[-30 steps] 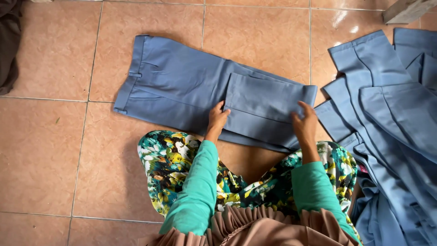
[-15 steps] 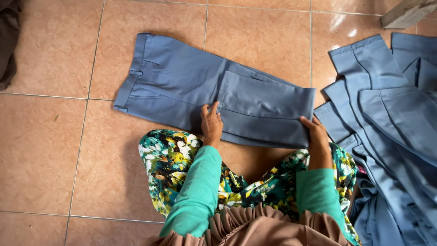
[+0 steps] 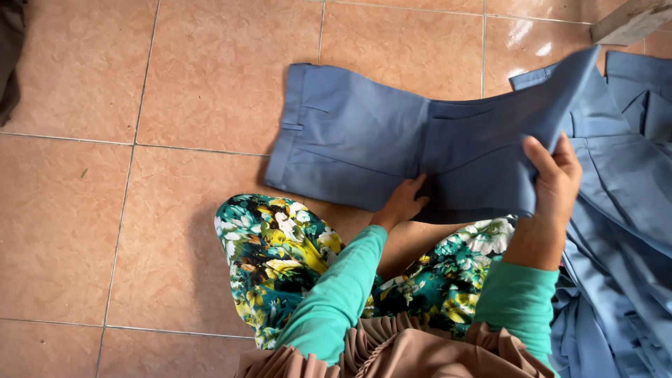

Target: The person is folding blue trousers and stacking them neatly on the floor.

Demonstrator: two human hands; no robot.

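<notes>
Since half a second ago, the right hand [image 3: 553, 183] is gripping and lifting the folded trousers' [image 3: 364, 140] leg end. The left hand [image 3: 400, 204] is pressing flat underneath. Their long axis is running left-right, waistband pointing left.

We noted a home-like workspace: terracotta tiled floor [image 3: 140, 231], matching blue trousers [image 3: 630, 231] heaped for folding.

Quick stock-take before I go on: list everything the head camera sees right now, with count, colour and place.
folded trousers: one, grey-blue, on the floor ahead, right end lifted
trouser pile: several, grey-blue, far right
floor tiles: many, terracotta, underneath everything
dark cloth: one, dark, left edge
wooden piece: one, pale, top right corner
floral skirt: one, green-yellow, over the knees
left hand: one, green sleeve, at the trousers' near edge
right hand: one, green sleeve, gripping the raised end
</notes>
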